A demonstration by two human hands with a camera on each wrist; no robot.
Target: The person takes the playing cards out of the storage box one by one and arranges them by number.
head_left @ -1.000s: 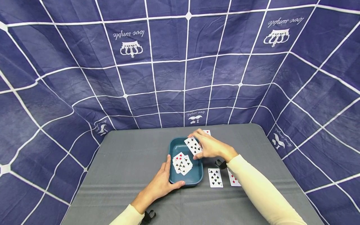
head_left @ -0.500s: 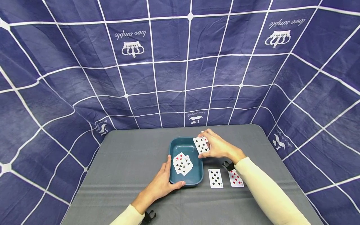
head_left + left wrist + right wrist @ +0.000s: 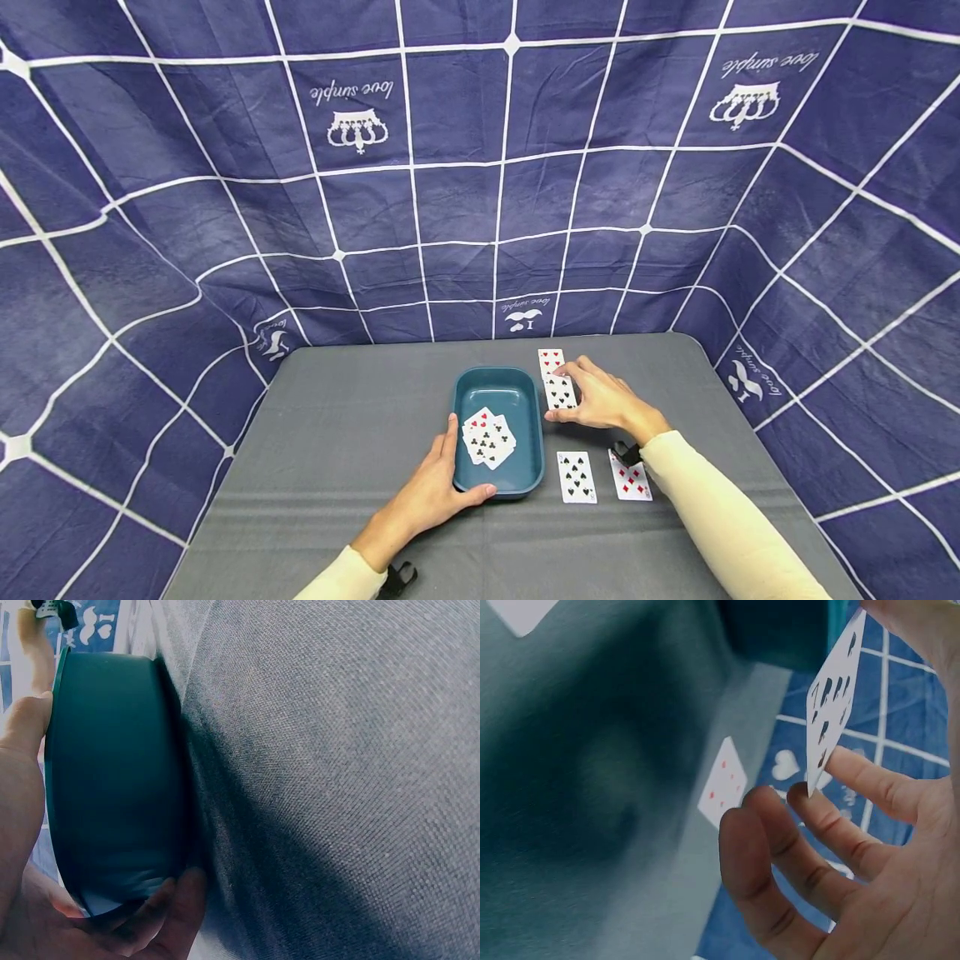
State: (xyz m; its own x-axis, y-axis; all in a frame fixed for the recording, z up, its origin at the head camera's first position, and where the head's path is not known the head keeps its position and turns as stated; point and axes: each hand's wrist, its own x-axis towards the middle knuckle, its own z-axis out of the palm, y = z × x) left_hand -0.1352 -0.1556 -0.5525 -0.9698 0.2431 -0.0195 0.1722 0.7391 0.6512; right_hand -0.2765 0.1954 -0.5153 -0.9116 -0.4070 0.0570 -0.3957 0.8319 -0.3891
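Right fingers (image 3: 874, 782) pinch a white spades card (image 3: 558, 390), now moved clear of the teal rectangular tray (image 3: 519, 477) left fingers (image 3: 447, 443) grip.

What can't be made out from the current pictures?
Head: the number of cards in the pile, which overlap.
Head: lower end of the hearts card, behind the held spades card.
Head: part of the diamonds card, behind the black wristband.
Left wrist: contents of the teal tray, behind its wall.
Right wrist: most of a card, cut off by the top edge.
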